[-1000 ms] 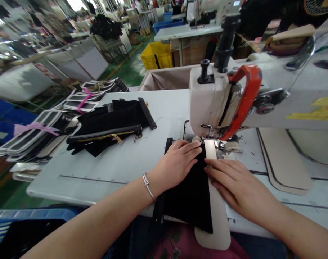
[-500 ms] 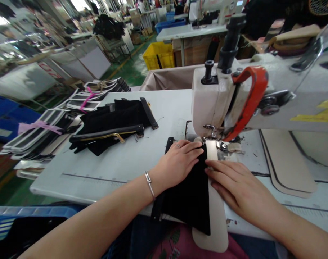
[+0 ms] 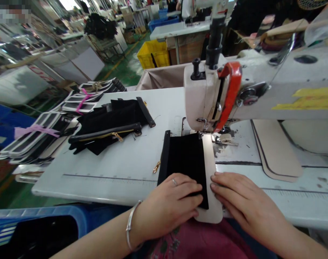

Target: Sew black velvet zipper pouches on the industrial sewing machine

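Observation:
Under the sewing machine head (image 3: pixel 200 104) lies a black fabric piece (image 3: pixel 185 151), its top edge at the presser foot. A beige panel (image 3: pixel 209 172) with a rounded lower end runs along the right of the fabric. The fabric's left edge carries a dark strip (image 3: pixel 164 162), with a gold zipper pull (image 3: pixel 156 167) beside it. My left hand (image 3: pixel 177 198) rests flat on the lower part of the fabric, fingers extended and pointing right. With fingers stretched, my right hand (image 3: pixel 239 194) touches the panel's right edge. Neither hand grasps anything.
Black zippered pieces (image 3: pixel 107 122) lie piled on the table's left. Beyond them are tied bundles of framed panels (image 3: pixel 36 133). Beige panels (image 3: pixel 277 151) lie under the machine arm. A blue basket (image 3: pixel 82 219) stands at lower left, a yellow crate (image 3: pixel 153 54) farther back.
My left hand has slid back toward me, away from the needle area, uncovering the upper fabric and zipper pull. The fabric and beige panel have moved farther toward the machine. My right hand is slightly lower.

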A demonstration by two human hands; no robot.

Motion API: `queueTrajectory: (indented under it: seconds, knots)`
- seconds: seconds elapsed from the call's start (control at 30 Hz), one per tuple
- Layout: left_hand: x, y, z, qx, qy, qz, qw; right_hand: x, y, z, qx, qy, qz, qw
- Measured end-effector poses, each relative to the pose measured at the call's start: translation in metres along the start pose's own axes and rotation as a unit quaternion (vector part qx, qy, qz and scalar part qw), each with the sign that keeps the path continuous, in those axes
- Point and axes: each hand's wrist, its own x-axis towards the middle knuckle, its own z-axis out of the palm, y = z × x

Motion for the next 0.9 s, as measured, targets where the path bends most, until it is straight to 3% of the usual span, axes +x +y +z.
queueTrajectory:
  seconds: [0.13,0.33,0.53,0.67,0.9]
  knots:
    - [-0.009,0.019,0.007,0.034,0.038,0.01,0.999,-0.011,-0.008,0.001,0.021,0.025,0.002,0.999]
    - [-0.005,0.021,0.011,0.079,0.044,0.024,0.996,-0.007,-0.004,0.0,0.029,0.018,-0.004,0.999]
    - [-0.006,0.021,0.014,0.048,0.042,0.012,0.998,-0.01,-0.013,-0.002,0.008,-0.019,-0.033,0.999]
    - [0.01,0.005,0.007,-0.009,0.054,-0.05,0.997,-0.013,-0.018,-0.001,0.002,-0.046,-0.071,0.996]
    - [0.038,-0.035,0.009,0.111,-0.007,-0.077,0.991,-0.003,-0.015,-0.002,0.018,-0.049,-0.055,0.997]
